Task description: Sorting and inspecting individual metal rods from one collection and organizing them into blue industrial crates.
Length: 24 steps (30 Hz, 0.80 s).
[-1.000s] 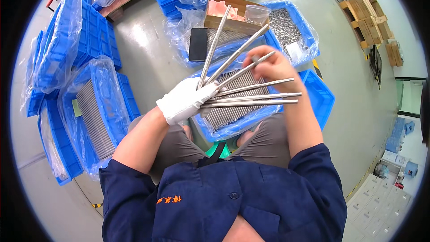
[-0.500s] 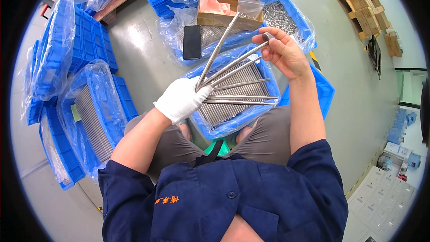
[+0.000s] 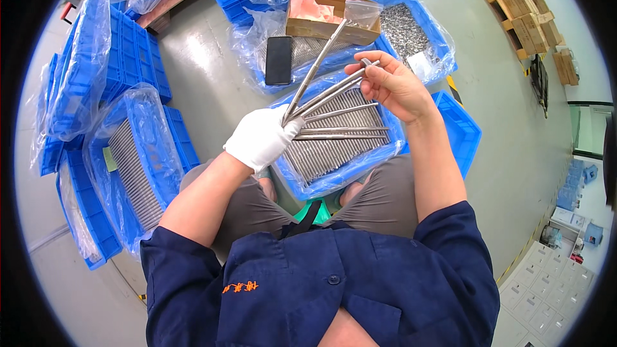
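My left hand [image 3: 260, 141], in a white glove, is closed round the near ends of several slim metal rods [image 3: 315, 69], which fan out to the upper right. My bare right hand [image 3: 397, 87] pinches the far end of one rod between thumb and fingers. A small metal piece [image 3: 367, 63] shows at those fingertips; whether it is separate from the rod I cannot tell. Below the fan, a blue crate [image 3: 308, 189] lined with clear plastic stands between my knees. Many similar rods [image 3: 321, 162] lie in it side by side.
Beyond sits another lined crate bearing a black phone [image 3: 278, 61] and a cardboard box [image 3: 331, 29] with pink cloth. Small metal parts [image 3: 405, 32] fill a crate at the far right. Blue crates [image 3: 122, 58] are stacked left; a blue bin [image 3: 459, 132] stands by my right forearm.
My right hand has shifted left and slightly down, with its fingers still at a rod's end. The rods in my left hand are now grouped closer together.
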### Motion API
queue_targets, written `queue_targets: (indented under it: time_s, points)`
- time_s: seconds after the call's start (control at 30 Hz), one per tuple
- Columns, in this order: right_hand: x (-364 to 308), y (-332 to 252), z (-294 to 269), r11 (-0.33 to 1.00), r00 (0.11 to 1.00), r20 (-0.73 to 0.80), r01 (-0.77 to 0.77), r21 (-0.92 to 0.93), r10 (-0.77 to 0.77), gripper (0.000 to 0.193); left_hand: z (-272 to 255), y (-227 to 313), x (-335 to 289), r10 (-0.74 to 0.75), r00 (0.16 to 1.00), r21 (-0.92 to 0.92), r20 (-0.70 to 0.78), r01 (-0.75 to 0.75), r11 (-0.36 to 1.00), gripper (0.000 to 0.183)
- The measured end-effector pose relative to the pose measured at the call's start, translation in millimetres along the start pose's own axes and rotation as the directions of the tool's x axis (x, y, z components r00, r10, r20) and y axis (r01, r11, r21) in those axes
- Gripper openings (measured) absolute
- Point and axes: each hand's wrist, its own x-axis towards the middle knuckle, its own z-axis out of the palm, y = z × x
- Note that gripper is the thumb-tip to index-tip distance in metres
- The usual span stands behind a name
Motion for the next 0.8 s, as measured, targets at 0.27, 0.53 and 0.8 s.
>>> queue_targets:
  time_s: [0.27, 0.53, 0.8]
  points:
    - [0.6, -0.6, 3.6, 0.996, 0.998, -0.054, 0.014, -0.092, -0.019, 0.025, -1.3, 6.6, 0.5, -0.055, 0.997, 0.025, 0.045, 0.054, 0.998, 0.026]
    - [3.4, 23.7, 30.2, 0.989, 0.992, -0.032, -0.128, -0.07, 0.126, 0.026, 0.4, 4.8, 2.9, 0.006, 0.999, 0.031, 0.036, -0.007, 1.0, 0.027]
    - [2.0, -18.3, -21.2, 0.985, 0.985, -0.02, 0.172, 0.008, -0.172, 0.027, -9.9, 3.8, -7.7, -0.069, 0.862, -0.386, 0.503, 0.296, 0.874, 0.036]
